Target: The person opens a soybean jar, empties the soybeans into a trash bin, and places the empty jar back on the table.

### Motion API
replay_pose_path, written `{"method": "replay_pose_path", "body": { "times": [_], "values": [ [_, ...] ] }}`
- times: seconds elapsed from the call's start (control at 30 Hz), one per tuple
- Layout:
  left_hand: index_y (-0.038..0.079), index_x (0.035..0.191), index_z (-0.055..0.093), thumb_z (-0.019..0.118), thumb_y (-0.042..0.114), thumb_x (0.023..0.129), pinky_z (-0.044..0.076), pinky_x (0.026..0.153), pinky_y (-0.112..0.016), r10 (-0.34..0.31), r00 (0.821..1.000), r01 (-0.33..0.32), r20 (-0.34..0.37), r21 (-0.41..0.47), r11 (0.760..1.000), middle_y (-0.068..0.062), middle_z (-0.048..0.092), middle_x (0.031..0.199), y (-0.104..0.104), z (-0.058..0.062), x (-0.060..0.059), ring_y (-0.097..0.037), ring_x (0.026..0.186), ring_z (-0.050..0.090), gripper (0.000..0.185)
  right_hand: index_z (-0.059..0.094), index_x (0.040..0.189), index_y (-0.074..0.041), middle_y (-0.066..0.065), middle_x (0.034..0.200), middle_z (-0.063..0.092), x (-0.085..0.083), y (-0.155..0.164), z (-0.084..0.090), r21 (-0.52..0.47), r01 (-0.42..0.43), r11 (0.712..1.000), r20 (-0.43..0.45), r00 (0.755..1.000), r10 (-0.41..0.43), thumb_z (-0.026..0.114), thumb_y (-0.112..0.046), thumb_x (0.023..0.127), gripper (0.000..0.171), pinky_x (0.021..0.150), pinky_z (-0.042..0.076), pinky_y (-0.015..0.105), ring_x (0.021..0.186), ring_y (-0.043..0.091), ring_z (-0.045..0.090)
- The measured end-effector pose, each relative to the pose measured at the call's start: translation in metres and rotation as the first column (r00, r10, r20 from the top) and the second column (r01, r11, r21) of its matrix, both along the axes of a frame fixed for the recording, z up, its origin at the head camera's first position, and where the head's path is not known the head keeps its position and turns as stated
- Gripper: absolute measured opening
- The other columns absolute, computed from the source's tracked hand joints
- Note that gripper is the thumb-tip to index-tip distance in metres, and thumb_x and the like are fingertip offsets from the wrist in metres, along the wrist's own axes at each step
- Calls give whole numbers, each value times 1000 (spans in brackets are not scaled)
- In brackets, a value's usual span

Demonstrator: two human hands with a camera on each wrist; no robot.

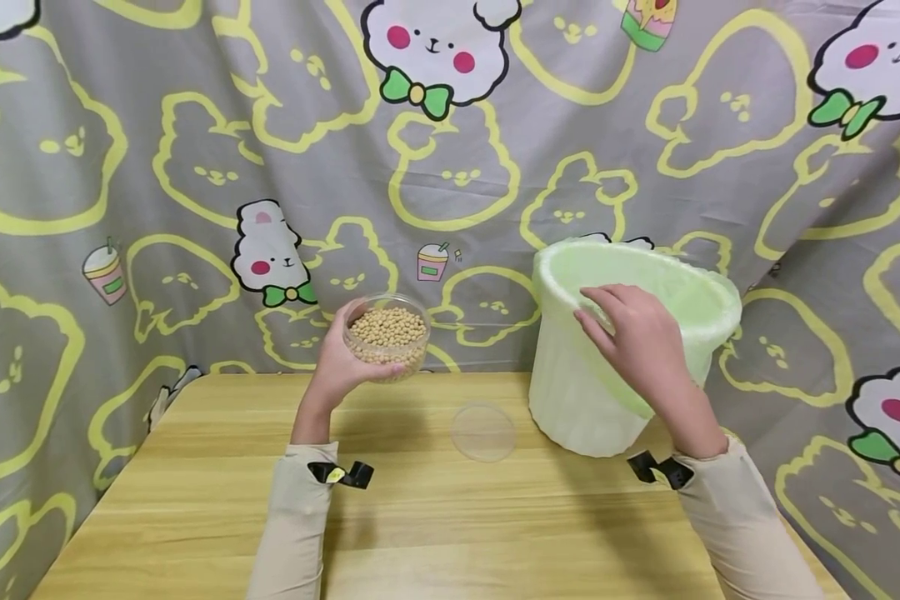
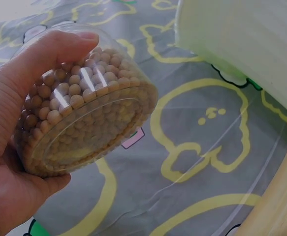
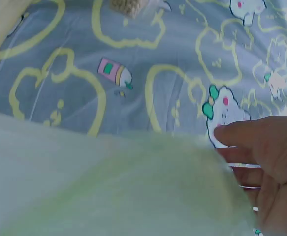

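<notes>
Pale sleeves (image 1: pixel 750 517) lay nearest the head camera, reaching over a wood-grained surface (image 1: pixel 420 533). The left hand (image 1: pixel 337 358) grasped a jar (image 1: pixel 411 360), thumb along its near wall and the other fingers around its outer side, lifting it clear of the surface, well apart from and to the left of a pale green bin (image 1: pixel 581 400). Full of beans (image 1: pixel 388 325), the jar would probably feel moderately weighty for its size, with a stiff but slick wall; the best hold seemed to be around the body, kept level, since the loose beans could spill from the uncovered top. It was squat, round and transparent, its small tan beans packed close and visible through wall and base. A thin clear disc (image 1: pixel 483 432), likely its lid, lay flat on the surface near the bin. The right hand (image 1: pixel 637 337) was bent at the bin's near rim, beside the soft liner (image 1: pixel 693 292); whether its fingers pinched that film could not be told.
</notes>
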State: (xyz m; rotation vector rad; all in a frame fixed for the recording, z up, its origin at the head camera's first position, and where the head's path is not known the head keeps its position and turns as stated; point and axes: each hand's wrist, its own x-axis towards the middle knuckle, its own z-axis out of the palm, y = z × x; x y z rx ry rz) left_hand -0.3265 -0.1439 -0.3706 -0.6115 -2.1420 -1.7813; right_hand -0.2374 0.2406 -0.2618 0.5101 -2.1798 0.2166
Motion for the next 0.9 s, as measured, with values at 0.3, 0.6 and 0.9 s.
{"method": "replay_pose_path", "body": {
  "times": [0.3,0.6,0.9],
  "values": [
    [13,156,33,98,8,60,31,122,-50,11,1000,-11,-5,-8,1000,-17,38,156,0,1,3,-27,142,38,116,77,108,-3,13,84,73,0,12,-6,-12,9,1000,115,993,-7,70,-16,97,19,61,54,49,72,30,67],
    [14,156,31,99,10,59,32,121,-50,37,999,-37,-18,7,999,-17,38,156,24,8,13,-27,143,37,119,77,107,1,10,75,68,-2,13,-10,-47,-37,998,113,993,42,70,-11,96,18,60,49,42,62,23,58],
    [13,157,30,101,21,57,39,117,-49,50,998,-50,24,34,998,-11,42,154,75,47,11,-27,139,42,122,78,104,0,8,72,67,-3,18,-8,-38,-50,998,100,994,53,72,-11,94,16,59,48,40,59,19,56]
  ]
}}
